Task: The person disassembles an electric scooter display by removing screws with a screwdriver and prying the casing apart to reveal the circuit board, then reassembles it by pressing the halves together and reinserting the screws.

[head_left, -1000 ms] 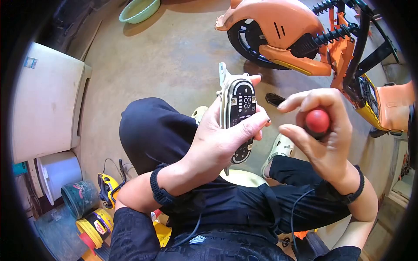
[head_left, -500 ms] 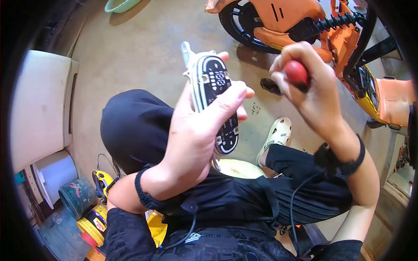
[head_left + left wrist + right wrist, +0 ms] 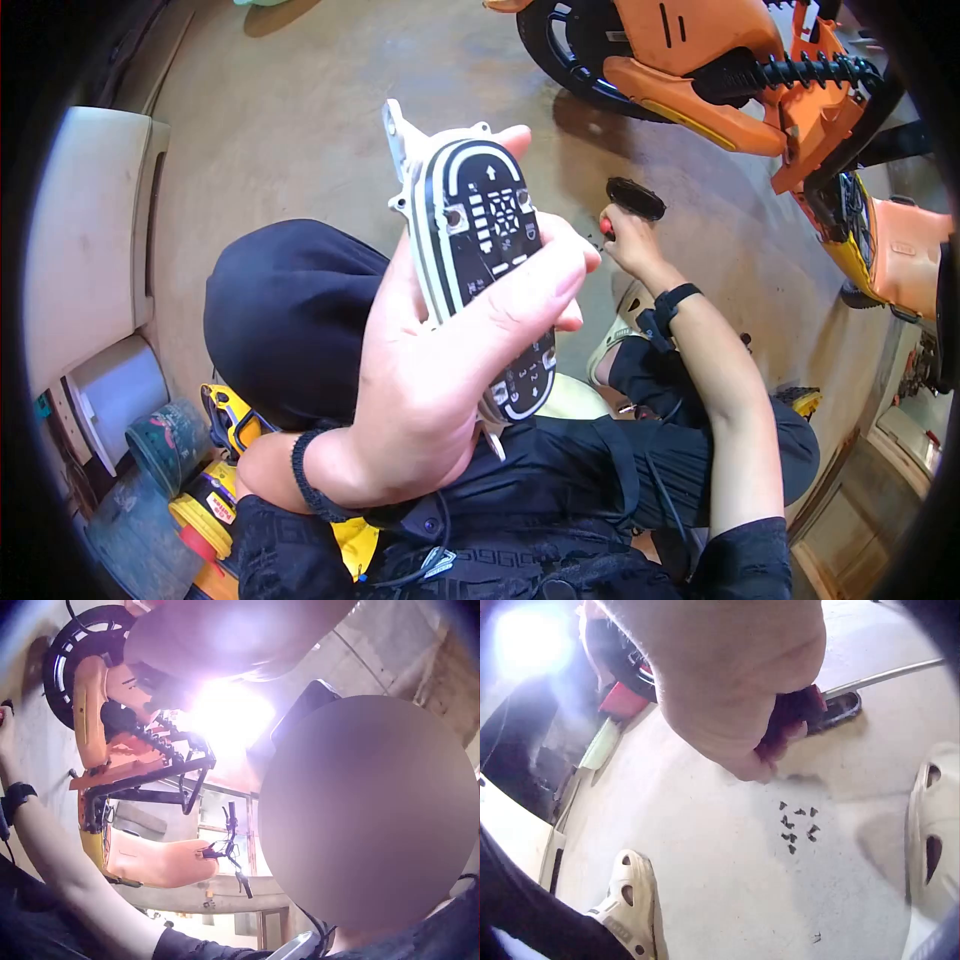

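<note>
While gripping the display panel [image 3: 492, 215] in left hand [image 3: 440, 370], holds red-ended tool [image 3: 607, 227] in right hand [image 3: 632, 242] near black oval piece [image 3: 637, 199]

We find the right hand [image 3: 632, 243] lowered.
Raised beside the display [image 3: 505, 215] a second ago, it is now down near the floor [image 3: 330, 170], just beside the black oval piece [image 3: 637, 200]; we see only a bit of the red handle [image 3: 607, 228], whose end faced us before. The right forearm [image 3: 715, 360] now partly covers a clog [image 3: 606, 358]. We see the left hand [image 3: 440, 380] and display nearer the head camera, and the green basin [image 3: 275, 14] cut to a sliver.
</note>
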{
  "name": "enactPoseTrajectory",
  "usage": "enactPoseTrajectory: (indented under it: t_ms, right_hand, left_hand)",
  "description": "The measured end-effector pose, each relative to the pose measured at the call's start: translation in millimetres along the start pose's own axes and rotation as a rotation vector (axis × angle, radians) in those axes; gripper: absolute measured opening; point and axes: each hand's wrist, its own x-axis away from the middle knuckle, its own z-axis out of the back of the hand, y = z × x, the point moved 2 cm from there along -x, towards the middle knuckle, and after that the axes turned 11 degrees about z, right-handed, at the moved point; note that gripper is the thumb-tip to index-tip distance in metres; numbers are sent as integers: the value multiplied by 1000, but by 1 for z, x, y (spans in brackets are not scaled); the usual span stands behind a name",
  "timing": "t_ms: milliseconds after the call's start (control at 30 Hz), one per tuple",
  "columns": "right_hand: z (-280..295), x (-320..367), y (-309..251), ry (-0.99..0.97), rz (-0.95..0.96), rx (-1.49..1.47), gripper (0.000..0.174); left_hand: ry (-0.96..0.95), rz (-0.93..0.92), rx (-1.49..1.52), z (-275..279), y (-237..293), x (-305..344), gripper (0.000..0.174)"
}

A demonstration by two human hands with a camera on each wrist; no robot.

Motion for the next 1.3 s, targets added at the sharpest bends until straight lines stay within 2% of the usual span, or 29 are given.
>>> enactPoseTrajectory:
  t_ms: [100,267,333,433,567,633,700,767,800,833,867,900,967,1133,1300]
  right_hand:
    - [-17,0,-3,-12,-92,-80,39]
    - [-38,-2,8,26,-72,-78,40]
    - [-34,-1,8,52,-42,-63,35]
    - [6,-3,-8,75,44,-85,31]
    - [98,5,-70,158,172,-143,40]
    - [147,23,-112,250,370,-197,36]
    - [193,55,-163,428,632,-262,34]
    - [232,98,-216,535,862,-382,37]
    - [244,117,-233,493,993,-326,44]
    - [272,132,-263,221,1070,-93,47]
    - [250,161,-283,603,817,-442,45]
    - [271,170,-281,288,968,-475,45]
    - [271,186,-292,318,918,-454,41]
    - [269,204,-293,416,905,-402,39]
    - [266,215,-288,481,877,-348,36]
  left_hand:
    - [-8,22,22,3,0,-2,68]
    - [-28,9,20,6,2,-3,70]
    - [-22,4,16,6,3,-2,70]
    - [-9,-11,-2,3,7,-2,69]
    - [-34,-60,-21,3,7,-2,67]
    - [-39,-69,-17,2,7,-1,64]
    - [-45,-95,1,1,8,-1,62]
    - [-22,-104,-7,1,7,-1,60]
    - [-45,-90,53,3,6,-2,60]
    - [-70,-73,110,3,6,-3,60]
    - [-61,-66,112,1,5,-4,61]
    - [-71,-69,102,0,5,-4,61]
    - [-178,-93,157,-1,4,-5,64]
    - [-286,-67,237,0,2,-7,75]
    - [-367,-38,264,0,1,-4,77]
